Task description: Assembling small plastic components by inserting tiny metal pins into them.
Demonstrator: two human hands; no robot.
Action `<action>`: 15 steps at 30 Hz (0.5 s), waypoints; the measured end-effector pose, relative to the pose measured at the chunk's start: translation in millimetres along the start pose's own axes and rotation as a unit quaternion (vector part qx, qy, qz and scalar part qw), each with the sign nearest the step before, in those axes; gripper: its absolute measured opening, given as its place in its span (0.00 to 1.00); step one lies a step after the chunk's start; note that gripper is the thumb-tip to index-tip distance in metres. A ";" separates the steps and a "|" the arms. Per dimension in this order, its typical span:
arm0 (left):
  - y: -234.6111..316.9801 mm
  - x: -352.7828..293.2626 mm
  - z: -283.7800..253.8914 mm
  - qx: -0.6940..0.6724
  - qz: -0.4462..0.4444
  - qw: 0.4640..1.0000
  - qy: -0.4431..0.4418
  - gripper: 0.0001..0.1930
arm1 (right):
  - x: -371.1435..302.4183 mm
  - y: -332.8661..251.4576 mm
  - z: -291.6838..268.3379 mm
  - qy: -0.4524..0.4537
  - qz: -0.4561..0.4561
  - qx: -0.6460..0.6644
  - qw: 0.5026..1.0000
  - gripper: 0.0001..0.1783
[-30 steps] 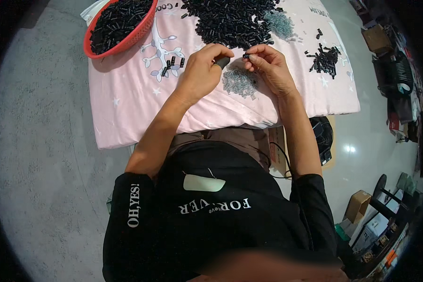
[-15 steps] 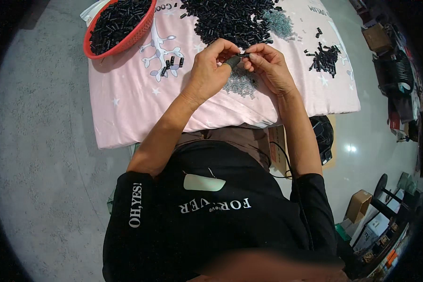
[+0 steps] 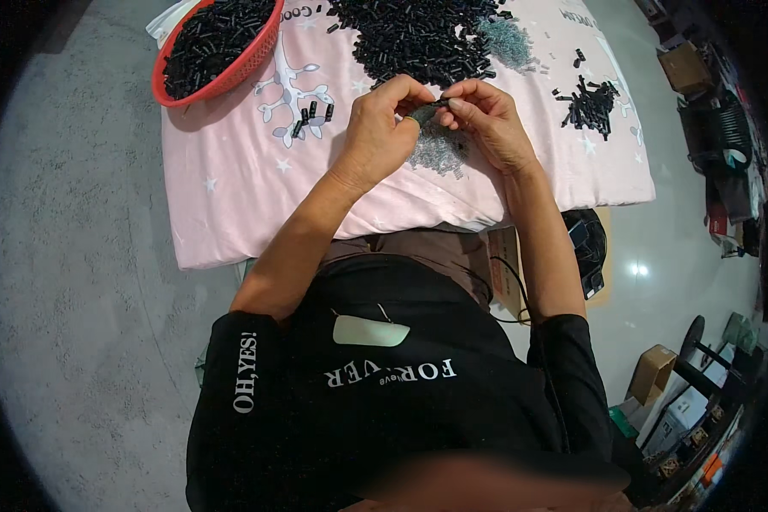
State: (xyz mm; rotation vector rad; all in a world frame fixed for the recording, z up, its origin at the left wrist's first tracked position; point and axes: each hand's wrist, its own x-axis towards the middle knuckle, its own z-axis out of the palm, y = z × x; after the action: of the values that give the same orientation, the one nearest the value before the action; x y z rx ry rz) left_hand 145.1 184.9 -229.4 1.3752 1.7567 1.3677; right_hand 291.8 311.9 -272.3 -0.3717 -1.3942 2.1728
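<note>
My left hand (image 3: 382,126) and my right hand (image 3: 489,126) meet over the pink cloth, fingers pinched together. A small black cylindrical piece (image 3: 440,103) is held between their fingertips, largely covered by them. A dark grey cover (image 3: 421,113) wraps the end of my left thumb. Just below the fingertips lies a heap of tiny clear, silvery pieces (image 3: 439,152), too small to make out singly. Beyond my hands spreads a big pile of black cylindrical pieces (image 3: 414,43).
A red basket (image 3: 256,68) full of black pieces stands at the far left. Several loose black pieces (image 3: 312,115) lie near it. To the right are a smaller black pile (image 3: 589,108) and a second clear heap (image 3: 508,44). The pink cloth (image 3: 230,188) covers the work surface.
My fingers have shifted slightly around the black piece, and the left hand has dipped a little. The piles and basket stay where they were.
</note>
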 end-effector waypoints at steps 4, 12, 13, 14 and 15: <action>1.4 -0.2 0.9 0.001 0.008 1.000 -0.002 0.14 | 0.1 0.9 -2.5 0.000 -0.003 -0.001 1.000 0.08; -9.1 -2.7 5.3 0.018 0.113 0.992 0.045 0.12 | -0.3 1.1 -1.5 -0.010 0.000 0.001 1.000 0.07; -7.0 -3.7 4.2 0.018 0.113 0.992 0.045 0.12 | -0.4 0.8 -1.0 -0.010 0.000 0.002 1.000 0.07; -3.7 -5.3 3.0 0.050 0.119 0.991 0.035 0.13 | -0.7 0.1 -0.2 -0.005 0.001 -0.015 1.000 0.07; -2.1 -6.2 2.2 0.081 0.125 0.989 0.024 0.14 | -0.8 -0.1 0.1 0.000 0.003 -0.032 0.999 0.07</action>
State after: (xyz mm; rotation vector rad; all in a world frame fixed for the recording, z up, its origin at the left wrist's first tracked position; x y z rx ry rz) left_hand 148.3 180.2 -233.2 1.7128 1.8079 1.4219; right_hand 292.4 311.4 -272.2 -0.3996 -1.4665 2.1369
